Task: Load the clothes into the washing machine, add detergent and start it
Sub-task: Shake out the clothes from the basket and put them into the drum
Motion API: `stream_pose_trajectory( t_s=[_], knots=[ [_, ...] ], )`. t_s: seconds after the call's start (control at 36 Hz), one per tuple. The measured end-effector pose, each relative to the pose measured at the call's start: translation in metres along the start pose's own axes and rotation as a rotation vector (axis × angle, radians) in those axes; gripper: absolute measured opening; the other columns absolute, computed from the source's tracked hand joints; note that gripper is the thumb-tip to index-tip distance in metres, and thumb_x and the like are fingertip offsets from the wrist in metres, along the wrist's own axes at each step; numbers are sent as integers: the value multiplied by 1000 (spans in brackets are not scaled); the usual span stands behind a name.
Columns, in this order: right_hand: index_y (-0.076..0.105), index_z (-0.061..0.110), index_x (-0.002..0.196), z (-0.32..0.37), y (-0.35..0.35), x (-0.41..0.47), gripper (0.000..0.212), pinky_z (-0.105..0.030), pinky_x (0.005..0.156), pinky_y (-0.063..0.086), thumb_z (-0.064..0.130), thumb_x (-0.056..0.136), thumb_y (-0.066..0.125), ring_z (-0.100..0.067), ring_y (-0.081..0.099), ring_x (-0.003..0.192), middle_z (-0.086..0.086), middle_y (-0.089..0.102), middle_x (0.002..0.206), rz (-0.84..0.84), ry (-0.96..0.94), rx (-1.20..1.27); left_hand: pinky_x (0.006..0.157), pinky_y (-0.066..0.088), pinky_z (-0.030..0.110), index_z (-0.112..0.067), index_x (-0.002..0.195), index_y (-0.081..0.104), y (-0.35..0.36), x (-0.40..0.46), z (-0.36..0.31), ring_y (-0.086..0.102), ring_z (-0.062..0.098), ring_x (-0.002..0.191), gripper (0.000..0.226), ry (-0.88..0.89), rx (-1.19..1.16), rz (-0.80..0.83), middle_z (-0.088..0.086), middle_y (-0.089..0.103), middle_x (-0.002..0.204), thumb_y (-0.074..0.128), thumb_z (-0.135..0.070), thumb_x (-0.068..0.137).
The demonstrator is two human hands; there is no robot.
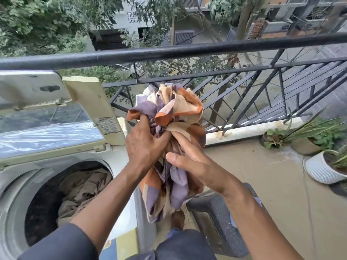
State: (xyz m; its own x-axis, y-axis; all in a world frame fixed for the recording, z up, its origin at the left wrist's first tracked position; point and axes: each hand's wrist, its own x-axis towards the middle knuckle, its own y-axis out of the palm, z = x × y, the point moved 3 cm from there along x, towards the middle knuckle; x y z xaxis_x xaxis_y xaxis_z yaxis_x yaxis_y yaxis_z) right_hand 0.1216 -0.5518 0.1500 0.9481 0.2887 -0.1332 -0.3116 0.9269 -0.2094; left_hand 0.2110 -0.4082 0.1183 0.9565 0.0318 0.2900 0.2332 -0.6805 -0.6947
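— Lighting? Soft, even daylight; shadows faint.
— Faults? The railing (pixel 187 48) bows with wide-angle distortion; foliage above it looks slightly smeared, perhaps motion blur; glare on the lid (pixel 48 136) below it.

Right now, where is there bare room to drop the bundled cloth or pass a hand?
Free: the drum mouth on the side toward the person, dark and bare beside the beige clothes; also the tan floor between the dark basket and the white planter. Crowded: both hands, left hand and right hand, hold the patterned cloth near the railing.
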Motion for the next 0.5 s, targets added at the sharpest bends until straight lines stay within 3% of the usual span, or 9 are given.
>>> stream_pose_trajectory(
  t_s=[0.11, 0.17, 0.22, 0.31, 0.39, 0.44, 0.5],
  knots=[
    [32, 29, 161, -10, -2, -13, 67, -40, 129, 21, 31, 100, 59, -1, 25, 154, 18, 32, 166, 68, 28, 221, 64, 40, 35, -23, 90, 49, 1, -2, 1, 62, 31, 73, 31, -13, -112, -15, -12, 60, 69, 63, -47, 76],
    [40, 22, 158, -12, -7, -21, 62, -28, 124, 31, 25, 99, 56, -2, 35, 151, 15, 42, 162, 67, 41, 262, 62, 37, 33, -22, 88, 52, 2, -4, 2, 57, 26, 67, 28, -33, -159, -18, -16, 53, 62, 66, -44, 76],
    [49, 14, 152, -16, -16, -28, 54, -26, 118, 39, 19, 98, 54, -11, 45, 146, 6, 53, 155, 28, 26, 295, 62, 38, 34, -21, 87, 55, 3, -6, 2, 55, 20, 66, 28, -52, -198, -30, -17, 53, 61, 69, -43, 77],
    [63, 6, 135, -34, -40, -35, 40, -38, 103, 56, 21, 99, 54, -31, 69, 120, -16, 71, 130, -222, 38, 366, 61, 36, 35, -20, 83, 51, 4, -6, 4, 47, 13, 65, 29, -116, -277, -56, -14, 55, 61, 71, -41, 79],
    [71, 5, 115, -73, -71, -45, 25, -36, 70, 61, 20, 104, 55, -28, 74, 73, -24, 76, 99, -654, 118, 474, 68, 46, 38, -14, 89, 59, 2, 0, 8, 48, 12, 67, 28, -188, -360, -80, -7, 60, 68, 71, -38, 82],
    [72, 8, 109, -114, -86, -49, 21, -32, 68, 60, 17, 104, 54, -24, 72, 72, -21, 76, 96, -885, 259, 477, 75, 54, 42, -15, 95, 63, 1, 6, 13, 54, 16, 72, 29, -236, -411, -92, -1, 66, 76, 72, -39, 83],
    [72, 9, 113, -167, -89, -51, 21, -30, 69, 57, 19, 102, 57, -22, 71, 78, -20, 76, 106, -987, 475, 465, 79, 56, 50, -15, 98, 64, 2, 10, 16, 60, 22, 76, 31, -266, -478, -112, 8, 70, 86, 72, -41, 83]
  ],
)
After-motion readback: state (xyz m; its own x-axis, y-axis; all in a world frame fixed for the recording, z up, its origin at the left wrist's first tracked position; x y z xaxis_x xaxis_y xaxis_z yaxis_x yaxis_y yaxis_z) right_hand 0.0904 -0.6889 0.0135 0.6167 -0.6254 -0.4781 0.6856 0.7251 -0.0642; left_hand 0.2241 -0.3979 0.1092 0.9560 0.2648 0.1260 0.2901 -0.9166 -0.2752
